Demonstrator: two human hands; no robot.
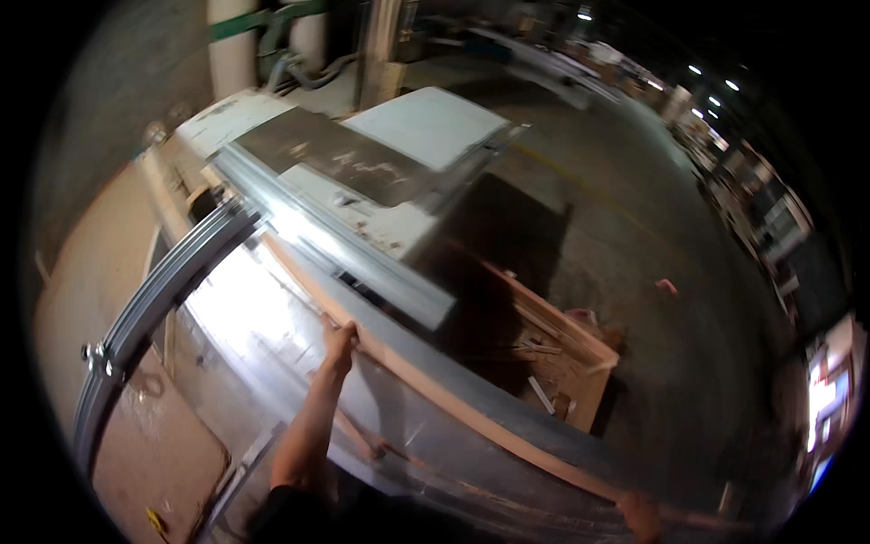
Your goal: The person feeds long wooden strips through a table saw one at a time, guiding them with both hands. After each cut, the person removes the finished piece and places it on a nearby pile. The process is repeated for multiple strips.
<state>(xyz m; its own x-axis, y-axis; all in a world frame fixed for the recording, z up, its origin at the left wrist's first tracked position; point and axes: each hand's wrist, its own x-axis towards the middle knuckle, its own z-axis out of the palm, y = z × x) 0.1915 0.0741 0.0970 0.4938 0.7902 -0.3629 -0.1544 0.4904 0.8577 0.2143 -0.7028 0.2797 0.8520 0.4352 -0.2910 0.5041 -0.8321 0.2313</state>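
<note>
A long, narrow wooden strip (453,404) runs diagonally across the metal sliding table (419,424) of a panel saw. Midway along it, my left hand (340,346) is closed on the strip, thumb side uppermost. Near the lower right, my right hand (640,515) grips the strip toward its near end; dimness and blur soften its fingers. The strip lies along the dark edge of the table, and its far end reaches toward a silver aluminium fence (353,247). Beside that fence, a dark slot shows in the saw table.
A ribbed aluminium crosscut rail (168,281) crosses at the left. Beyond the fence spreads the saw's white and brown tabletop (340,156). An open wooden bin (594,385) with offcuts stands on the floor at right. Large brown boards (168,440) lie at left.
</note>
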